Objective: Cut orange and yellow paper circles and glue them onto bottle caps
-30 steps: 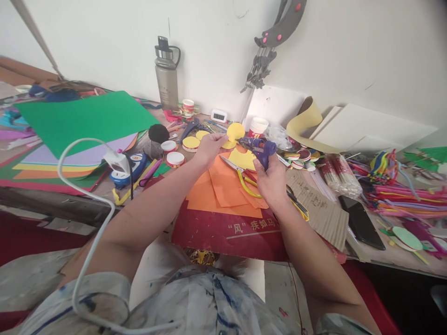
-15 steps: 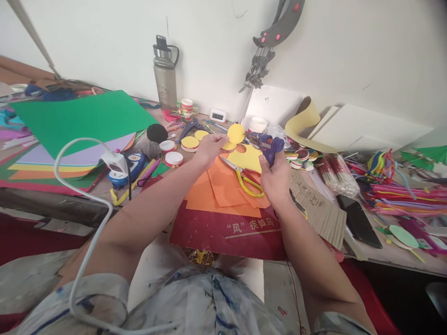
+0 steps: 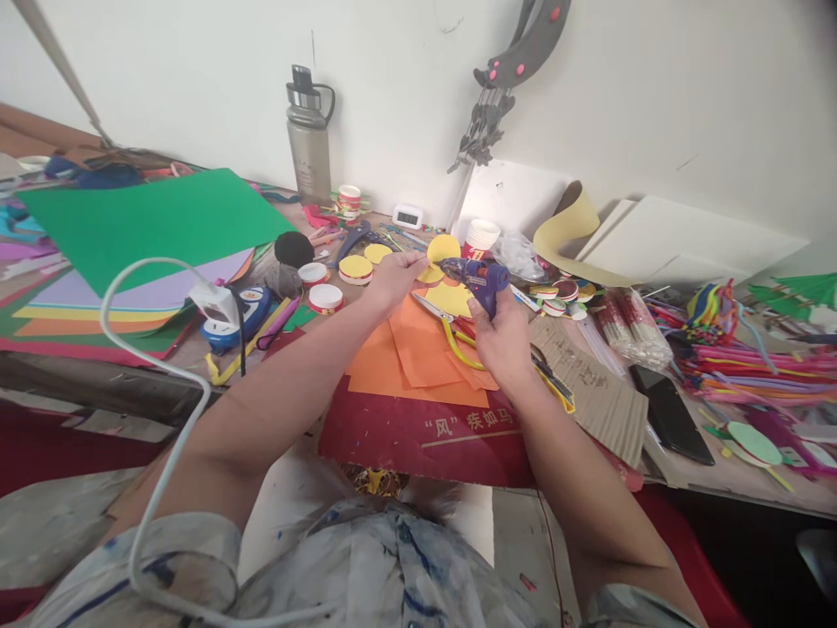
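Between the fingers of my left hand is a round yellow paper disc, held up above the work area; a second yellow edge shows just below it. My right hand is wrapped round a blue hot glue gun, whose nozzle points left and reaches the disc's lower right. Whether the tip touches the paper I cannot tell. Below lie yellow-handled scissors, a yellow sheet with cut-outs and orange paper sheets, all on a dark red board.
Paper-cup bottoms stand left of the work, some topped with yellow. A water bottle and small clock are at the wall. Right are corrugated cardboard, a phone and pipe cleaners. A white cable hangs at left.
My right hand has moved left with the glue gun, bringing its nozzle to the yellow disc. The stack of white cups behind now shows more fully. My left hand has stayed nearly still.
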### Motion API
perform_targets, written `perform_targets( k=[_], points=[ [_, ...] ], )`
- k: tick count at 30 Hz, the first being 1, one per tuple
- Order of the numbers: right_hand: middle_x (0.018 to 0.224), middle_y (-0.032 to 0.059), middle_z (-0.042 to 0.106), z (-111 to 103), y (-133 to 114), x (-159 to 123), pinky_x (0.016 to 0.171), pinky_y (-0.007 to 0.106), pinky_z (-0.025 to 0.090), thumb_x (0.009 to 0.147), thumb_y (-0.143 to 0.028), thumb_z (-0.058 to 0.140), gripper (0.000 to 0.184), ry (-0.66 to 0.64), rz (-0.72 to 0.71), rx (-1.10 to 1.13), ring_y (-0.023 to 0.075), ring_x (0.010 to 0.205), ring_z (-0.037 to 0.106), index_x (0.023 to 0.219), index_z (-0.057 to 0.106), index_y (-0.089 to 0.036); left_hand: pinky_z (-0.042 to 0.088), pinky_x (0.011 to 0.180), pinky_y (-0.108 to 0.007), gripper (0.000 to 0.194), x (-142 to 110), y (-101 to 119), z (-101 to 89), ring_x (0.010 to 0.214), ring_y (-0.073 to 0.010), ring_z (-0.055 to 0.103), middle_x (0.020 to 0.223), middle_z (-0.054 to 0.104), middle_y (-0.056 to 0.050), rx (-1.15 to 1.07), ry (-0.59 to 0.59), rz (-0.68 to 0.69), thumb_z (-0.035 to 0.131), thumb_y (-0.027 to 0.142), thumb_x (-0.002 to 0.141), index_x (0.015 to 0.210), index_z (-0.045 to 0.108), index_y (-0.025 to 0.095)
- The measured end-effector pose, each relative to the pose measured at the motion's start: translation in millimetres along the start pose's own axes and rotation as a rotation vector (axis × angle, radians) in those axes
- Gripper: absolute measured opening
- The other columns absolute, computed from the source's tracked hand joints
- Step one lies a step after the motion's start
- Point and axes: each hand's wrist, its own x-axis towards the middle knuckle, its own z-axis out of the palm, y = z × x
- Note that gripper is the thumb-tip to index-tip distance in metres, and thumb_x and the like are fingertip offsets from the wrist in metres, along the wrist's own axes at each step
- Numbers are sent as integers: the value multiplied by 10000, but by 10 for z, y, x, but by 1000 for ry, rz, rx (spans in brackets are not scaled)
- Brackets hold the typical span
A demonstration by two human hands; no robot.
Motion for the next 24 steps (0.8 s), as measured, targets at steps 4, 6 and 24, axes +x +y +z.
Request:
perform_targets(
  k=[4,6,24],
  points=[
    [1127,167,814,16,6,1,960,510,611,1064,-555,573,450,6,-1,1,355,1036,746,1314,706,-205,670,1083,-418,213,16,-33,4,922,-161,777,809,770,-34,71,-27,-4,776,128,940,730,742,132],
    [1123,168,817,17,13,8,945,504,616,1063,-560,576,459,30,-2,-5,351,1017,752,1321,706,-203,672,1036,-383,226,25,-58,-7,867,-158,761,777,754,-18,163,-10,20,750,128,942,717,750,141],
    [1240,211,818,-10,57,28,1030,565,604,1019,-474,584,475,83,51,-19,396,1138,760,1383,689,-187,701,1039,-461,161,18,-51,-11,844,-184,790,796,765,-23,211,29,84,792,199,907,759,797,133]
  ],
)
